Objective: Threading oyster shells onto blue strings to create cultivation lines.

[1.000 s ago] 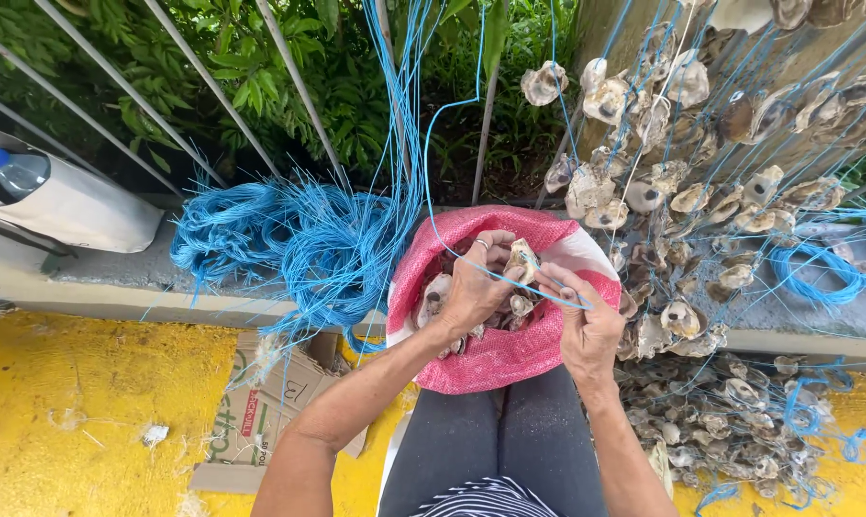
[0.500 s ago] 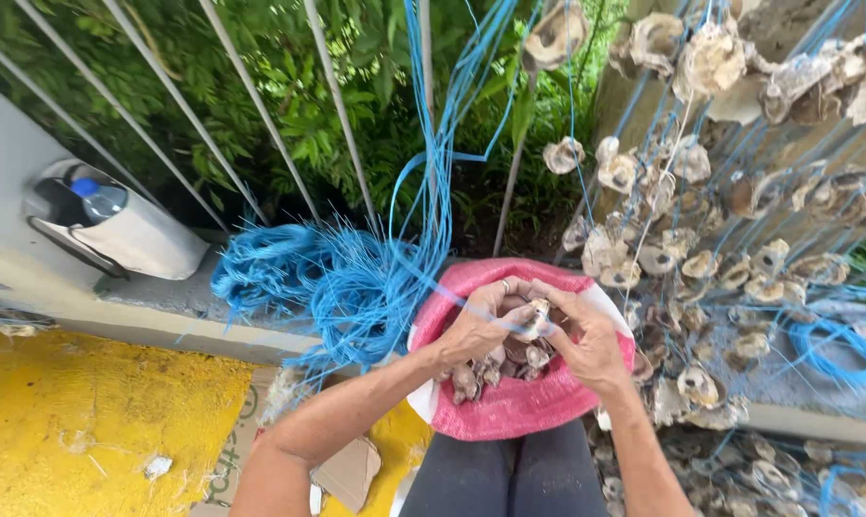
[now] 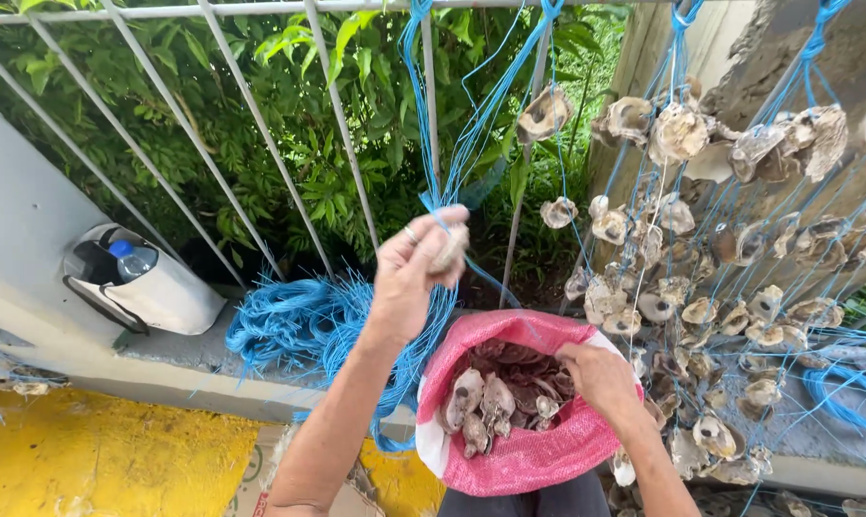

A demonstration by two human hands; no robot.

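left hand [image 3: 416, 266] is up high, well above the pink mesh sack [image 3: 524, 460], fingers pinched around one pale oyster shell [image 3: 449, 249] and a ring showing on one finger. that shell sits right against the hanging blue strings [image 3: 433, 144], which drop from the top bar of the white metal railing [image 3: 337, 115] and spill into a tangled blue heap [image 3: 294, 325] on the grey concrete ledge [image 3: 165, 349]. right hand [image 3: 600, 375] is down at the sack's right rim, palm down and fingers curled over the edge among the shells; whether it actually grips a shell cannot be told from here. the sack stands open in the person's lap, its mouth rolled back, with a pile of brown and grey shells [image 3: 495, 397] lying inside, mostly toward its left and middle. over on the right, lots of oyster shells already strung on blue lines [image 3: 701, 306] hang in front of a rough wall, filling the right side from top to the ledge. on the ledge's left end lies a white bag holding a bottle with a blue cap [image 3: 132, 278], well apart from both hands. green leaves crowd behind the railing, and yellow floor [image 3: 117, 460] shows below the ledge at lower left.
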